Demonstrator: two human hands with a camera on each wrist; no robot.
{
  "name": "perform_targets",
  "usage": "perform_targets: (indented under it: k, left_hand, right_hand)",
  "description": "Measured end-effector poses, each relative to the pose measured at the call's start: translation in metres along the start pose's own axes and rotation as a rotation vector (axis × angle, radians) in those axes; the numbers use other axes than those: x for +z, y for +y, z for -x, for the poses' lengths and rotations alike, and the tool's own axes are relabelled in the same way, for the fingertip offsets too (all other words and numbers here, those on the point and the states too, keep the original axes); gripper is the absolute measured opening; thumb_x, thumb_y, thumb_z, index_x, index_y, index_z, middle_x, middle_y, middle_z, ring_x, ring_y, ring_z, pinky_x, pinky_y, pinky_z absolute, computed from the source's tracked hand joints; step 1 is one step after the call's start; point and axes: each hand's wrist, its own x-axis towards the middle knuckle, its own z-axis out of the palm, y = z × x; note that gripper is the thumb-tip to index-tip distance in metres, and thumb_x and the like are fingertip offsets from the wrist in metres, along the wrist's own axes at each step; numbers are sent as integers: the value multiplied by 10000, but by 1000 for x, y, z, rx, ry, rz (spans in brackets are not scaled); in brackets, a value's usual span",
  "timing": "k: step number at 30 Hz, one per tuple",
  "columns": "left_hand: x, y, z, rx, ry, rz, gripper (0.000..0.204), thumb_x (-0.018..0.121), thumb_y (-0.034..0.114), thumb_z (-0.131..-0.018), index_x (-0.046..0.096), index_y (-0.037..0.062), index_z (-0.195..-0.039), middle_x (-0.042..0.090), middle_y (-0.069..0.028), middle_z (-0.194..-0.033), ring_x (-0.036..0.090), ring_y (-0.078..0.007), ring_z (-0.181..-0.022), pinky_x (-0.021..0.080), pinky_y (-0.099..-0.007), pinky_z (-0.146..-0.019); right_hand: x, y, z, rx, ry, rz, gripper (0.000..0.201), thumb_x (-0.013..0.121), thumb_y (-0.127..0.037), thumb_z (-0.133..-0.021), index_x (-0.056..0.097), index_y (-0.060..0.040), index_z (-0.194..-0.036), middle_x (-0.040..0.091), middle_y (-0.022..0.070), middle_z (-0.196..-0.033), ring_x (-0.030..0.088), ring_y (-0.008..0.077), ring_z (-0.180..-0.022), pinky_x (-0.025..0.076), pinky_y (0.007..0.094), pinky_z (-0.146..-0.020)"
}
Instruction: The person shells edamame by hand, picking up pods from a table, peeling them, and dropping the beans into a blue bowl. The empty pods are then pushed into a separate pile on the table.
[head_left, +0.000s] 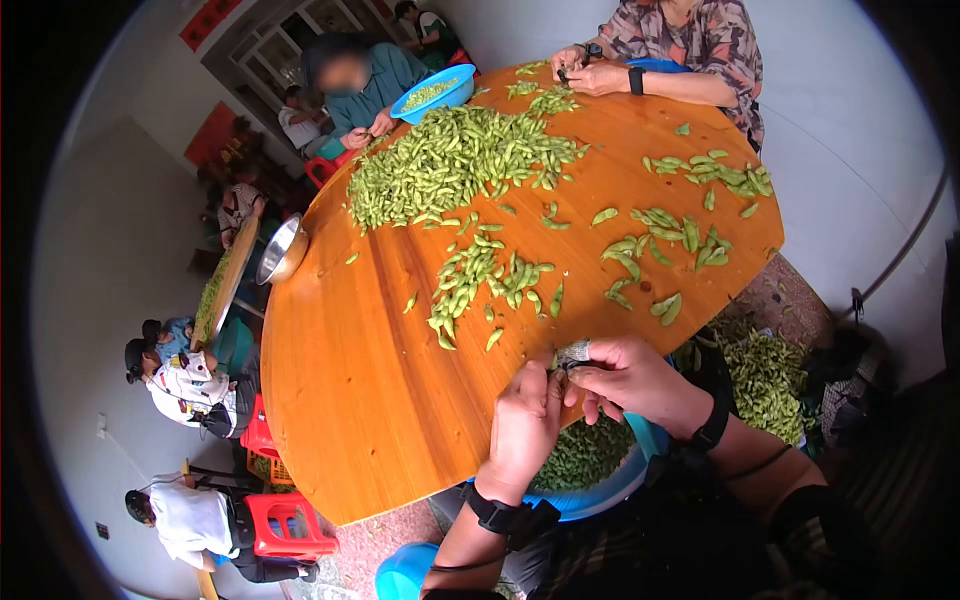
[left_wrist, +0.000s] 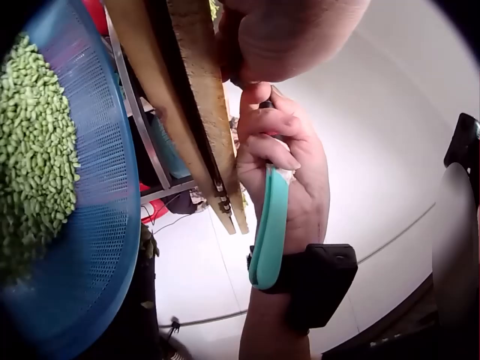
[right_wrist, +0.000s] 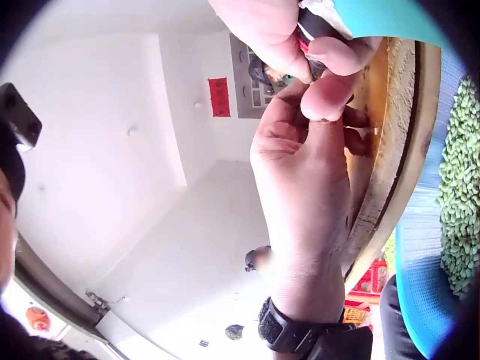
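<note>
My left hand (head_left: 525, 425) is raised at the table's near edge, its thumb and fingers pinched together over a small green pod, mostly hidden. Against those fingertips works my right hand (head_left: 640, 380), which grips a slim tool with a teal handle (left_wrist: 271, 225). White wrapping shows at the handle's upper end, and the tool's dark tip points toward the left fingers. I cannot tell what kind of tool it is. Below both hands stands a blue basket (left_wrist: 112, 225) of shelled green beans (left_wrist: 34, 142). Loose soybean pods (head_left: 465, 285) lie on the table just beyond the hands.
A large pile of pods (head_left: 450, 165) covers the far part of the wooden table (head_left: 350, 400). Across it, two people work by a blue basin (head_left: 440, 95). A metal bowl (head_left: 283, 250) sits at the left edge. More pods (head_left: 765, 380) are heaped low on the right.
</note>
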Motion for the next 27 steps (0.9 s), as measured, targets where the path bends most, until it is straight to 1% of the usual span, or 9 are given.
perform_targets:
  k: [4, 7, 9, 12, 15, 21, 23, 24, 27]
  left_hand:
    - [-3, -7, 1, -2, -31, -60, 241, 604, 11, -881, 565, 2, -1118, 640, -158, -817, 664, -227, -692, 528, -324, -639]
    - [0, -11, 3, -145, -39, 191, 164, 579, -22, -877, 579, 2, -1040, 633, -159, -773, 659, -277, -696, 519, -337, -613]
    - [1, -15, 5, -212, -63, 455, 115, 554, -11, -915, 577, -9, -1027, 670, -106, -799, 661, -168, -690, 533, -278, -632]
    - [-2, -16, 2, -239, -96, 608, 117, 525, 31, -955, 574, -16, -1051, 678, -72, -860, 649, -118, -728, 542, -251, -640]
    - [-10, -21, -2, -384, -164, 974, 158, 510, 81, -977, 571, -13, -1087, 671, -88, -897, 651, -146, -730, 540, -254, -613]
    - [-19, -15, -6, -585, -162, 1110, 163, 496, 86, -978, 576, -17, -1075, 643, -89, -871, 601, -115, -643, 482, -208, -515]
    - [-18, -18, -5, -624, -160, 1155, 148, 480, 37, -952, 585, -19, -1040, 642, -88, -854, 588, -107, -625, 468, -201, -503]
    - [-18, -15, -5, -670, -131, 1189, 171, 449, -1, -921, 591, -25, -1014, 638, -84, -828, 572, -101, -605, 462, -203, -502]
    - [-17, -11, -7, -714, -122, 1173, 187, 426, -18, -916, 592, -31, -1000, 631, -79, -803, 565, -100, -598, 465, -214, -511]
  right_hand:
    - [2, -1, -1, 20, -9, 33, 137, 508, -82, -948, 586, 8, -1016, 621, 32, -778, 593, 70, -580, 416, 182, -444]
    - [5, -4, -1, 35, 3, 70, 136, 513, -87, -953, 595, -6, -1025, 601, 12, -760, 562, 47, -577, 398, 169, -462]
    - [6, -4, -1, 44, 14, 83, 130, 515, -88, -952, 593, -8, -1017, 593, 7, -750, 545, 38, -569, 389, 167, -461]
    - [5, -4, 0, 33, 9, 83, 121, 513, -89, -950, 591, -11, -1001, 589, 5, -745, 531, 35, -557, 384, 167, -459]
    - [3, -6, 1, 44, -21, 42, 116, 513, -83, -948, 592, -13, -997, 583, 1, -735, 525, 32, -550, 380, 168, -457]
    - [12, 9, 2, -163, 75, 266, 137, 523, -43, -914, 608, -10, -1016, 571, 0, -694, 499, 46, -537, 388, 197, -473]
    - [11, 22, 0, -564, 167, 637, 92, 559, -52, -875, 602, 8, -930, 525, 111, -578, 515, 169, -469, 382, 316, -447]
    - [16, 20, 2, -580, 189, 581, 132, 564, -44, -856, 606, 4, -972, 507, 166, -590, 493, 224, -455, 372, 342, -455]
    - [14, 21, 6, -446, 162, 532, 156, 565, -48, -859, 612, 3, -998, 508, 149, -571, 480, 196, -448, 373, 329, -455]
